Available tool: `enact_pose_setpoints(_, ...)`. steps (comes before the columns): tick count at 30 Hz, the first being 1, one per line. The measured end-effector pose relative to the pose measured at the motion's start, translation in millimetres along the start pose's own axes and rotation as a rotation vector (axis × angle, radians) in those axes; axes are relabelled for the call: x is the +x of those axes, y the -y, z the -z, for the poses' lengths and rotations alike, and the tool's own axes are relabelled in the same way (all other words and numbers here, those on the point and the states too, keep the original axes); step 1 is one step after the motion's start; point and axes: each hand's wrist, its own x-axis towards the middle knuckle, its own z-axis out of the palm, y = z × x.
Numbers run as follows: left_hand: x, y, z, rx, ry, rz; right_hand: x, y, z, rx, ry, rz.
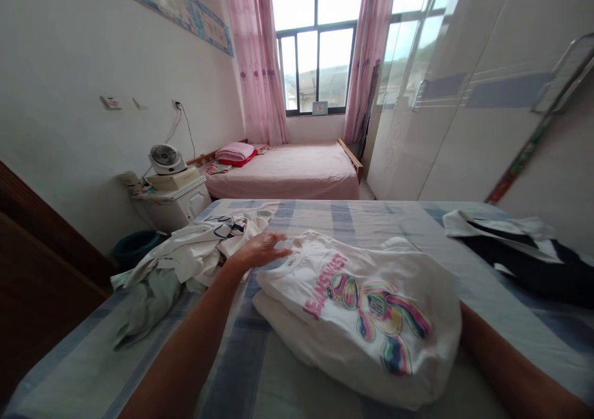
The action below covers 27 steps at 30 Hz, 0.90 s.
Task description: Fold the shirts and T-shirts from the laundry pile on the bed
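Note:
A white T-shirt (362, 307) with a colourful bear print and pink lettering lies bunched on the blue-striped bed (325, 218) in front of me. My left hand (260, 250) reaches forward, fingers stretched flat, touching the shirt's far left edge near its collar. My right forearm runs in from the lower right and passes behind the shirt. The right hand itself is hidden under or behind the cloth.
A heap of pale clothes (185, 258) lies at the bed's left edge. A black and white garment (515, 246) lies at the right. A nightstand with a small fan (164, 159) stands left, a pink bed (288, 171) beyond, wardrobe doors (464, 97) to the right.

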Motion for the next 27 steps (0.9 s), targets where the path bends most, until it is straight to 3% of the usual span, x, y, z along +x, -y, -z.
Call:
enact_pose_setpoints(4,8.1,20.1,-13.7,0.094,0.164,0.086,8.8,-0.6,12.4,0.361,-0.101,-0.221)
enact_pose_setpoints(7,7.2,14.8,-18.5,0.112,0.164,0.115,9.5,3.2,18.3,0.471,-0.006,-0.263)
enact_pose_setpoints(13,11.4,3.5,-27.1,0.252,0.086,0.129,5.2,11.4,19.5,0.434,0.148,-0.259)
enact_pose_setpoints(16,8.4,3.5,-26.7,0.239,0.121,0.138,8.5,17.6,33.1,0.244,-0.003,-0.229)
enact_pose_setpoints(19,-5.5,2.9,-21.7,0.294,0.151,0.141,18.6,32.2,49.2,0.049,-0.156,-0.104)
enact_pose_setpoints(22,-27.0,2.2,-17.8,0.348,0.163,0.175,29.1,51.3,45.1,-0.043,-0.001,0.007)
enact_pose_setpoints(25,-44.9,3.8,-20.4,0.342,0.144,0.22,32.4,65.1,16.3,-0.17,0.243,0.052)
enact_pose_setpoints(27,-51.7,5.5,-24.6,0.282,0.16,0.207,31.0,70.1,-6.2,-0.282,0.319,0.065)
